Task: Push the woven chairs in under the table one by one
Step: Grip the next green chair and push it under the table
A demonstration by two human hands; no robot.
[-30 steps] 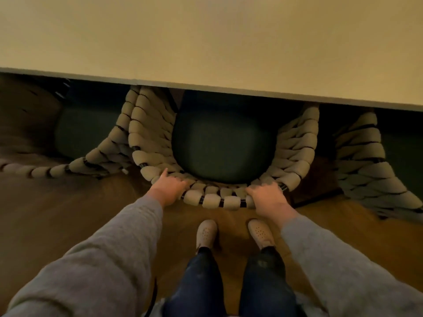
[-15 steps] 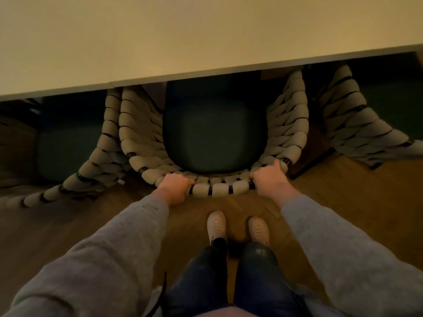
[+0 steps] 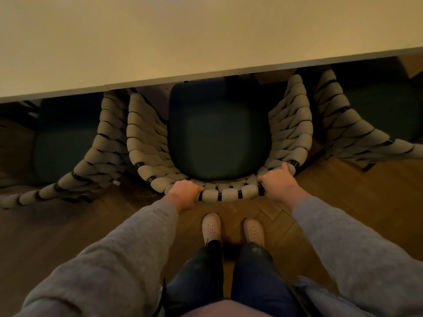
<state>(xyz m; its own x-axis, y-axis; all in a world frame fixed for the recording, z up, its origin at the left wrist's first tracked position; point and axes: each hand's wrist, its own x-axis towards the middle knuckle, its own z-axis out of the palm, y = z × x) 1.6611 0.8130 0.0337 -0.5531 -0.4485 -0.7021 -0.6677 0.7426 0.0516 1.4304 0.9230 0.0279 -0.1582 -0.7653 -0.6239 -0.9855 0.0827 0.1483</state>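
Woven chair [image 3: 219, 138] at centre is held in left hand [image 3: 183, 191] and right hand [image 3: 277, 181] grips; pushing under worktop [image 3: 160, 42] is needed.

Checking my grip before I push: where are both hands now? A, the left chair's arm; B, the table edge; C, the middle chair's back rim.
C: the left hand and the right hand both curl over the back rim of the middle chair.
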